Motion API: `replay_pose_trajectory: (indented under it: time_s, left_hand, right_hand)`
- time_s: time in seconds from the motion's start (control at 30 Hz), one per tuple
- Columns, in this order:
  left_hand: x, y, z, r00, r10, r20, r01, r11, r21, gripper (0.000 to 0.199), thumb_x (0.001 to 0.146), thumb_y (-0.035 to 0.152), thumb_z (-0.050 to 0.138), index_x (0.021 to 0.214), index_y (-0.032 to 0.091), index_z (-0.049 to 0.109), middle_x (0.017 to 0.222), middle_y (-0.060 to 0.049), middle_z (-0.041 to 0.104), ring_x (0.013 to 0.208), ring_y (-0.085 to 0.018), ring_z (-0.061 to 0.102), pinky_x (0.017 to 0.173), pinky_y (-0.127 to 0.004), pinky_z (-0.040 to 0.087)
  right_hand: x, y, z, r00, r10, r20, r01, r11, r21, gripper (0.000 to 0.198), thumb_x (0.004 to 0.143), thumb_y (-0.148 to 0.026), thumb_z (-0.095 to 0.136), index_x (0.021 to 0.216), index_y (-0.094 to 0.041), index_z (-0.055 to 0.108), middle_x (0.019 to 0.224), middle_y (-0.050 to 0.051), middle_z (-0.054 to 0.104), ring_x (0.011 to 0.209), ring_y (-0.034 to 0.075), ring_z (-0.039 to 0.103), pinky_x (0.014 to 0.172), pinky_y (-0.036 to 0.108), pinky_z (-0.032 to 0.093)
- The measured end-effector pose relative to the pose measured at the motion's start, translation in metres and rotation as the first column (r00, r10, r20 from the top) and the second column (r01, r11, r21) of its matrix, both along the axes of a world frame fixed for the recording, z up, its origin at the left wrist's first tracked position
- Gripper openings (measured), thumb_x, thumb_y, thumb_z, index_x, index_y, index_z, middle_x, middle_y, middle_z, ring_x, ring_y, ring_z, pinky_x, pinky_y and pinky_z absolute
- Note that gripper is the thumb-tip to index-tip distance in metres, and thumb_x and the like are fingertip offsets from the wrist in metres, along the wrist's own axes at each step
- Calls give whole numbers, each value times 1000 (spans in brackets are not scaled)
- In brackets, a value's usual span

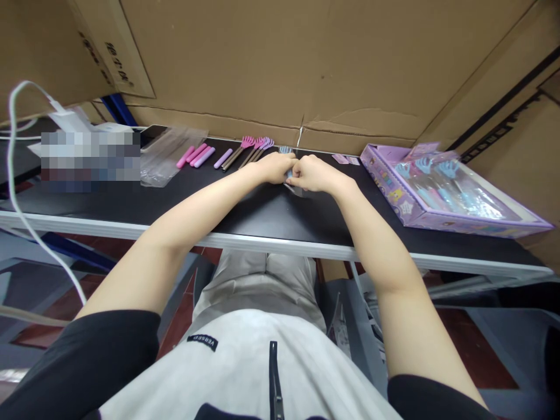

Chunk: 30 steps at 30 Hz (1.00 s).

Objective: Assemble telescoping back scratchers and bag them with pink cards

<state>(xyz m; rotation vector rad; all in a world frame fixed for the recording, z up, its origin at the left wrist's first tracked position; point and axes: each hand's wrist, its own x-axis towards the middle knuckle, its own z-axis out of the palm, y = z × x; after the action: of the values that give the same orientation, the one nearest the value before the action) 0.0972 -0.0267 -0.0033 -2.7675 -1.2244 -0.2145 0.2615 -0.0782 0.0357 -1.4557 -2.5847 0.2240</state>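
Note:
Both of my hands meet over the middle of the black tabletop, around a back scratcher with a light blue claw (286, 150). My left hand (276, 168) is closed on it from the left, just below the claw. My right hand (315, 174) pinches at it from the right, fingers curled. Clear plastic (298, 191) shows beneath the right hand, apparently a bag around the scratcher. Most of the shaft is hidden by my fingers. Left of my hands lie several back scratchers with pink and purple claws (258, 143) and bare metal rods.
Pink and purple handles (196, 156) lie further left, beside clear plastic bags (164, 160). A purple box (396, 201) on the right holds bagged scratchers. Small pink cards (345, 159) lie behind my right hand. A white cable (21, 213) hangs at left; cardboard (262, 64) walls the back.

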Motion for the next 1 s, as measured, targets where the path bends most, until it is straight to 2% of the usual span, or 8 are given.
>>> replay_pose_trajectory:
  time_s: [0.1,0.2,0.33,0.5,0.7,0.83,0.9,1.0]
  left_hand:
    - [-11,-5,7,1000,0,-8,-1,988,-156,64,84,8,62,146,18,74,151,-13,73,138,-30,71,117,-33,52]
    - [-27,-5,9,1000,-3,-20,-2,968,-251,77,83,6,57,156,29,68,156,-4,72,140,-25,69,122,-32,49]
    - [-46,-5,2,999,-1,32,10,965,-261,79,87,8,54,162,33,64,155,0,72,140,-21,69,121,-30,49]
    - [-49,-12,-7,998,5,66,10,973,-232,71,93,10,50,161,29,65,161,-1,67,147,-18,64,123,-26,45]
    - [-42,-17,-12,995,-14,101,30,987,-155,71,92,7,52,158,27,67,156,-6,71,144,-23,68,123,-31,48]
    - [-42,-16,-13,996,-2,94,15,991,-134,69,95,6,48,158,26,68,155,-8,72,142,-24,69,120,-32,51]
    - [-43,-16,-12,996,2,86,8,993,-121,68,96,6,46,156,26,69,151,-8,74,138,-23,72,117,-31,52]
    - [-43,-16,-11,996,-1,85,9,995,-96,68,95,5,46,155,24,71,147,-10,77,134,-24,74,114,-31,55]
  right_hand:
    - [1,4,-3,999,-18,47,16,998,53,11,90,-19,80,80,-16,78,70,10,73,81,25,73,76,31,50]
    - [6,10,-5,999,-16,28,15,999,28,9,90,-20,82,82,-17,79,66,7,71,77,23,72,74,29,50]
    - [17,17,-5,996,-85,27,86,994,-59,15,93,-21,81,78,-19,77,62,5,69,68,21,69,73,30,51]
    - [21,22,-8,985,-135,111,147,983,-112,12,96,-17,74,85,-19,78,63,5,72,57,19,66,66,29,52]
    - [6,16,-15,980,-102,173,98,995,32,16,95,-9,69,101,-15,83,110,19,84,98,28,81,82,29,55]
    - [-3,10,-21,982,-85,170,79,996,44,13,97,-13,70,102,-15,82,113,19,84,106,30,81,83,29,56]
    - [-3,11,-17,990,-69,125,70,998,-4,8,96,-13,74,94,-16,82,102,16,85,98,28,82,81,29,57]
    - [8,20,13,993,-116,36,121,961,-249,13,93,-10,81,82,-16,79,76,8,79,72,22,78,71,28,58]
